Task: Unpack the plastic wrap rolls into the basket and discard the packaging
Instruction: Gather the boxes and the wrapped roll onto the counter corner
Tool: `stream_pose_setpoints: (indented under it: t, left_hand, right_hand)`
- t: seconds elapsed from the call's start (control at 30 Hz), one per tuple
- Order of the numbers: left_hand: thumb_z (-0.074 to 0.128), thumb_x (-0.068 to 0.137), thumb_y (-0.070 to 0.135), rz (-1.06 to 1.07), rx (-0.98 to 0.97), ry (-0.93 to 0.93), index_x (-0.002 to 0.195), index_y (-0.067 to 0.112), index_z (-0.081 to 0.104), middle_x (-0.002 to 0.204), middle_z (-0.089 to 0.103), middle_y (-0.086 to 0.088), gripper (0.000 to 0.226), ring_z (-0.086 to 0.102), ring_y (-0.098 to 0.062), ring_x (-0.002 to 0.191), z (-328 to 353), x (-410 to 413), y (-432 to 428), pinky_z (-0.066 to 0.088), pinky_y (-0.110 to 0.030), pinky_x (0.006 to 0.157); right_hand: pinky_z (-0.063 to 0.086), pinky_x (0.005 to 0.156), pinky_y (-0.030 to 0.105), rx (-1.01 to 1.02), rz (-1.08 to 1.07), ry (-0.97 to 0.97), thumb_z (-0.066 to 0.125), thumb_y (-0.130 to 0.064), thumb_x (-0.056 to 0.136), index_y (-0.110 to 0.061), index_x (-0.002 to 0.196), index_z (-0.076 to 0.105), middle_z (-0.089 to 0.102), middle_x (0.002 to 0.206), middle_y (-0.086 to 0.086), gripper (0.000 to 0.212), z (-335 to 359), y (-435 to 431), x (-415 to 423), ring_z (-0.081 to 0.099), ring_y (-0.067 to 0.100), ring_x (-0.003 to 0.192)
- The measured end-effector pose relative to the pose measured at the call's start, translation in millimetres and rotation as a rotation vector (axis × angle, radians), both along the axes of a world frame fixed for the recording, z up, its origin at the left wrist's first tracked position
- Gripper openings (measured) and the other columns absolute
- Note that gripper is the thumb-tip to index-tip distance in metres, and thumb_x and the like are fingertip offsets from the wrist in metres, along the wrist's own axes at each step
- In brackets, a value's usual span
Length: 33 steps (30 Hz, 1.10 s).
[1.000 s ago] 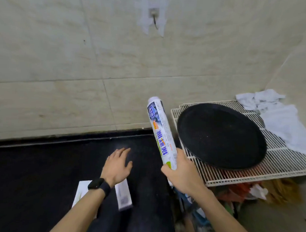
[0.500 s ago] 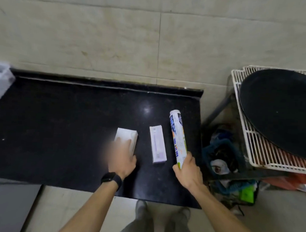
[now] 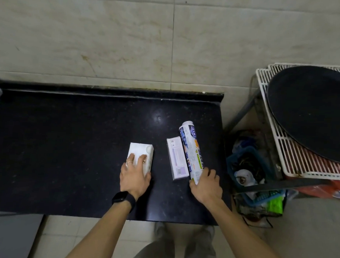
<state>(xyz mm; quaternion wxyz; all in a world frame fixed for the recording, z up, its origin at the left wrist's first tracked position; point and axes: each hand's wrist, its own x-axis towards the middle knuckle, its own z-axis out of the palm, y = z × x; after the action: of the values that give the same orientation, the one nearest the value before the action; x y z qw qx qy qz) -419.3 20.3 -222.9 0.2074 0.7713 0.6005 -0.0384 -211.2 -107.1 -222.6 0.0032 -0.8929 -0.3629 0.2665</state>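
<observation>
Open dark surface is left across the black countertop's [image 3: 68,144] left half and back strip, and a blue basket [image 3: 233,165] is seen below its right edge. The left hand [image 3: 134,176] is laid, fingers nearly straight, on a white box [image 3: 145,147] at the countertop's front middle. The right hand [image 3: 206,185] is curled round the near end of the plastic wrap roll [image 3: 192,149], placed by the countertop's right edge beside 1 slim box [image 3: 176,158], with both forearms stretched across the front edge.
</observation>
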Motion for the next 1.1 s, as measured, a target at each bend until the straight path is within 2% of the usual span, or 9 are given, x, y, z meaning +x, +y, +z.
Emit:
stream_pose_setpoints:
  t: [0.17, 0.3, 0.4, 0.5, 0.6, 0.7, 0.83, 0.97, 1.1]
  left_hand:
    - [0.059, 0.087, 0.046, -0.007, -0.011, -0.002, 0.146, 0.034, 0.031, 0.157, 0.015, -0.009, 0.066, 0.034, -0.04, 0.131, 0, -3, 2, 0.041, -0.051, 0.105]
    - [0.062, 0.083, 0.046, 0.015, -0.054, -0.045, 0.144, 0.036, 0.031, 0.155, 0.013, -0.005, 0.069, 0.037, -0.04, 0.127, 3, -4, 5, 0.044, -0.05, 0.101]
    - [0.061, 0.082, 0.048, 0.043, -0.099, -0.06, 0.149, 0.038, 0.022, 0.158, 0.003, -0.004, 0.078, 0.036, -0.038, 0.128, 4, -4, 7, 0.043, -0.048, 0.103]
    - [0.059, 0.083, 0.051, 0.07, -0.14, -0.015, 0.154, 0.042, 0.004, 0.161, -0.005, -0.012, 0.09, 0.034, -0.039, 0.133, 6, -2, 8, 0.04, -0.046, 0.105]
    - [0.059, 0.08, 0.054, 0.101, -0.152, 0.016, 0.152, 0.045, -0.004, 0.161, -0.001, -0.013, 0.096, 0.035, -0.038, 0.131, 5, 1, 9, 0.041, -0.046, 0.104]
    - [0.063, 0.074, 0.053, 0.13, -0.168, -0.032, 0.15, 0.047, 0.002, 0.155, 0.008, -0.008, 0.098, 0.039, -0.035, 0.124, 4, 0, 11, 0.044, -0.048, 0.1]
    - [0.071, 0.068, 0.048, 0.2, -0.19, -0.109, 0.147, 0.049, 0.015, 0.147, 0.02, -0.005, 0.096, 0.042, -0.034, 0.121, 13, -6, 15, 0.045, -0.049, 0.096]
    - [0.071, 0.066, 0.047, 0.315, -0.181, -0.194, 0.146, 0.048, 0.023, 0.145, 0.024, -0.005, 0.093, 0.045, -0.035, 0.119, 24, -33, 15, 0.047, -0.048, 0.097]
    - [0.07, 0.064, 0.046, 0.396, -0.137, -0.241, 0.143, 0.05, 0.029, 0.143, 0.027, -0.002, 0.089, 0.047, -0.031, 0.115, 38, -77, 15, 0.05, -0.046, 0.093]
  right_hand:
    - [0.045, 0.099, 0.046, -0.007, -0.028, 0.061, 0.061, -0.069, 0.078, -0.007, 0.153, 0.011, 0.028, 0.148, 0.014, 0.109, 3, -3, -3, 0.034, 0.034, 0.132]
    - [0.044, 0.1, 0.044, 0.214, 0.023, -0.009, 0.059, -0.059, 0.083, -0.011, 0.147, 0.028, 0.035, 0.143, 0.012, 0.086, 23, 4, -7, 0.038, 0.031, 0.124]
    - [0.041, 0.102, 0.039, 0.353, 0.083, -0.048, 0.058, -0.054, 0.085, -0.013, 0.139, 0.041, 0.039, 0.142, 0.009, 0.07, 37, 17, -14, 0.038, 0.029, 0.123]
    - [0.039, 0.105, 0.039, 0.363, 0.096, 0.023, 0.058, -0.055, 0.086, -0.018, 0.145, 0.037, 0.035, 0.146, 0.007, 0.073, 43, 34, -24, 0.032, 0.027, 0.131]
    - [0.039, 0.106, 0.043, 0.237, 0.105, 0.073, 0.056, -0.061, 0.086, -0.022, 0.15, 0.026, 0.03, 0.149, 0.007, 0.08, 39, 48, -35, 0.031, 0.029, 0.134]
    - [0.044, 0.101, 0.044, 0.12, 0.13, 0.066, 0.057, -0.058, 0.087, -0.025, 0.15, 0.016, 0.029, 0.149, 0.009, 0.082, 26, 57, -43, 0.037, 0.031, 0.131]
    - [0.048, 0.091, 0.043, 0.107, 0.135, 0.049, 0.058, -0.046, 0.087, -0.028, 0.151, 0.005, 0.039, 0.139, 0.013, 0.085, 14, 62, -45, 0.046, 0.031, 0.118]
    - [0.05, 0.087, 0.044, 0.168, 0.152, 0.109, 0.056, -0.048, 0.08, -0.034, 0.147, 0.009, 0.051, 0.123, 0.012, 0.083, 22, 73, -46, 0.055, 0.032, 0.106]
    - [0.05, 0.087, 0.041, 0.209, 0.269, 0.201, 0.057, -0.048, 0.077, -0.036, 0.148, 0.014, 0.054, 0.12, 0.009, 0.085, 45, 89, -64, 0.059, 0.031, 0.102]
